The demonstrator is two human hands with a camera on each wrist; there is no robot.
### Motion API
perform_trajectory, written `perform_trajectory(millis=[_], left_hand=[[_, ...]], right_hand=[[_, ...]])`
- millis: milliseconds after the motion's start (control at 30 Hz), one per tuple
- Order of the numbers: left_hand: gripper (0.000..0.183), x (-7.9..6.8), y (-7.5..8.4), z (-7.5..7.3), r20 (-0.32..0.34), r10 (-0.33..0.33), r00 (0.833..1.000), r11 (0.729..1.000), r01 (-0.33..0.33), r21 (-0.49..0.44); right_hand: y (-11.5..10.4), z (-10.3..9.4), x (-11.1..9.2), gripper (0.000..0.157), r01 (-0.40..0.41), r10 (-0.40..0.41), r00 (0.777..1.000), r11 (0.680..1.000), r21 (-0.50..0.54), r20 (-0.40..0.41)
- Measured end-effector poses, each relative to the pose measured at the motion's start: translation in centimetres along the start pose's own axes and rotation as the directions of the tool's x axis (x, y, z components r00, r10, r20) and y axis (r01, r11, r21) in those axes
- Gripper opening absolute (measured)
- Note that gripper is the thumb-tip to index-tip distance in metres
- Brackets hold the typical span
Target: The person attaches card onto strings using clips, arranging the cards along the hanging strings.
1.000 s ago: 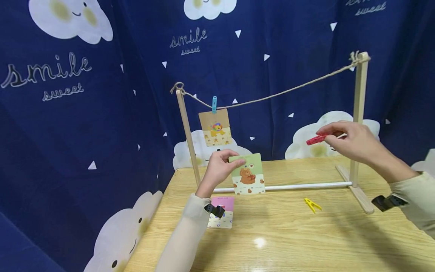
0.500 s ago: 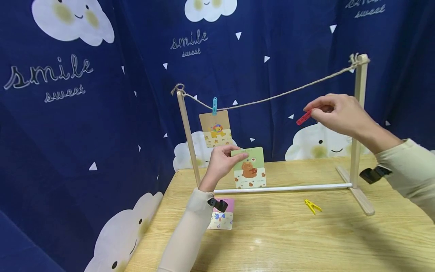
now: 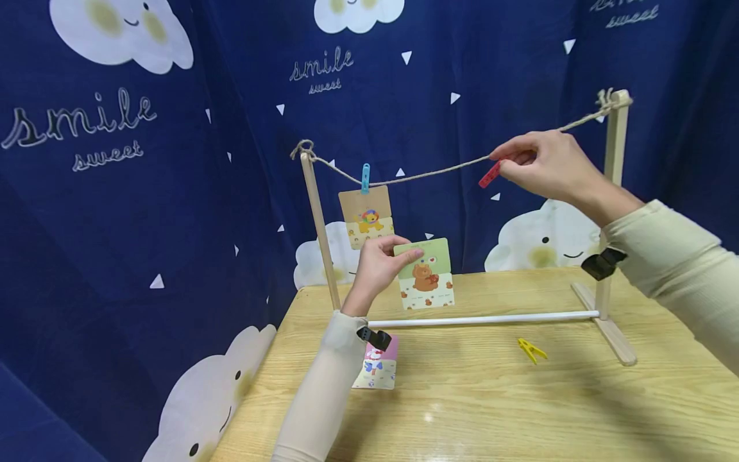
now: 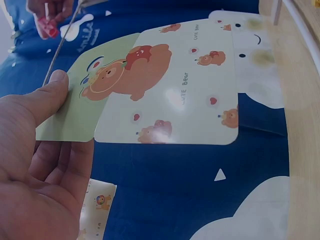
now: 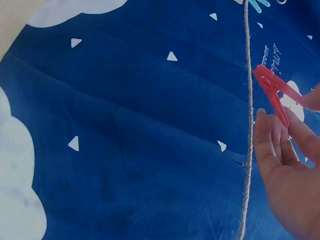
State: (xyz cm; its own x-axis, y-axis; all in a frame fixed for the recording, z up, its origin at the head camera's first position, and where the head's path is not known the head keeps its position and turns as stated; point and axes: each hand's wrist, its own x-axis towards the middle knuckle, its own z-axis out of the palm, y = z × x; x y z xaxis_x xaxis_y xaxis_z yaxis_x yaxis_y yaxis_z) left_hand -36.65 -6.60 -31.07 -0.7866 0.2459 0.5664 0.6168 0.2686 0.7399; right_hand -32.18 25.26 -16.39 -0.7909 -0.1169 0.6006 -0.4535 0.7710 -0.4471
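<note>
My left hand [image 3: 378, 266] pinches a green-and-white bear card [image 3: 426, 274] by its upper left, thumb on the printed face. The card hangs below the rope [image 3: 444, 171], apart from it. A red clothespin [image 5: 274, 90] is pinched in my right hand [image 3: 548, 165], beside the rope's right half; whether hand and rope touch, I cannot tell. In the left wrist view the bear card [image 4: 150, 90] fills the middle. A blue clothespin [image 3: 365, 179] holds an orange lion card [image 3: 366, 212] on the rope's left part, just behind and above my left hand.
The rope is tied between two wooden posts [image 3: 616, 141], joined low by a white rod [image 3: 496, 319]. On the table [image 3: 473, 410] lie a yellow clothespin [image 3: 531, 350] and a pink card [image 3: 378, 369], partly covered by the left forearm. A blue curtain [image 3: 242, 77] hangs behind.
My right hand has risen and moved left to the rope with the red clothespin. The left hand has lifted the bear card a little.
</note>
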Motion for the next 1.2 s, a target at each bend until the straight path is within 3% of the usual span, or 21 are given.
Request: perform_trajectory(millis=[367, 833, 1200], left_hand=[[0.022, 1.3, 0.4, 0.0, -0.02, 0.028, 0.999, 1.0, -0.027, 0.013], [0.023, 2.9, 1.3, 0.3, -0.022, 0.009, 1.0, 1.0, -0.009, 0.01], [0.021, 4.6, 2.2, 0.3, -0.049, 0.001, 0.999, 1.0, -0.001, -0.007]], right_hand=[[-1.5, 0.1, 2.5, 0.039, 0.005, -0.006, 1.0, 0.995, 0.104, 0.007], [-3.0, 1.2, 5.1, 0.035, 0.107, -0.106, 0.994, 0.994, 0.038, -0.017], [-4.6, 1.8, 6.2, 0.036, 0.108, -0.109, 0.994, 0.994, 0.023, 0.014]])
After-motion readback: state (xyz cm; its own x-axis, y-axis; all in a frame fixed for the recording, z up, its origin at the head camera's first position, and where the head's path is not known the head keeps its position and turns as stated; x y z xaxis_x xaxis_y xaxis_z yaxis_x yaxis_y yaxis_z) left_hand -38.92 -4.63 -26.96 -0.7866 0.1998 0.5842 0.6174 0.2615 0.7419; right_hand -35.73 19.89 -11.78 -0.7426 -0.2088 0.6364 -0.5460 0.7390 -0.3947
